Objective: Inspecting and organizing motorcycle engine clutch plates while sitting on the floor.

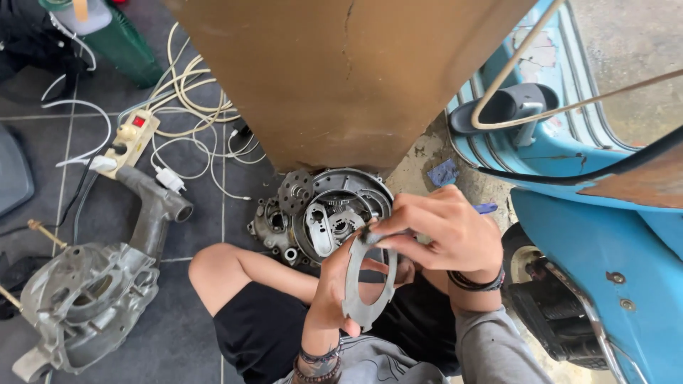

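My left hand (pixel 333 288) holds a flat grey metal ring plate (pixel 353 286) upright in front of me, fingers wrapped through its opening. My right hand (pixel 442 229) pinches a small dark tool or part (pixel 371 235) against the top edge of that ring. Just beyond the hands, on the floor, lies a round engine clutch assembly (pixel 324 213) with gears and plates showing. My bent knee (pixel 213 267) and black shorts are below it.
A grey engine casing (pixel 92 291) lies at the left on the dark tiles. A white power strip (pixel 131 139) with tangled cables sits behind it. A brown panel (pixel 341 71) rises ahead. A blue scooter body (pixel 605 235) stands on the right.
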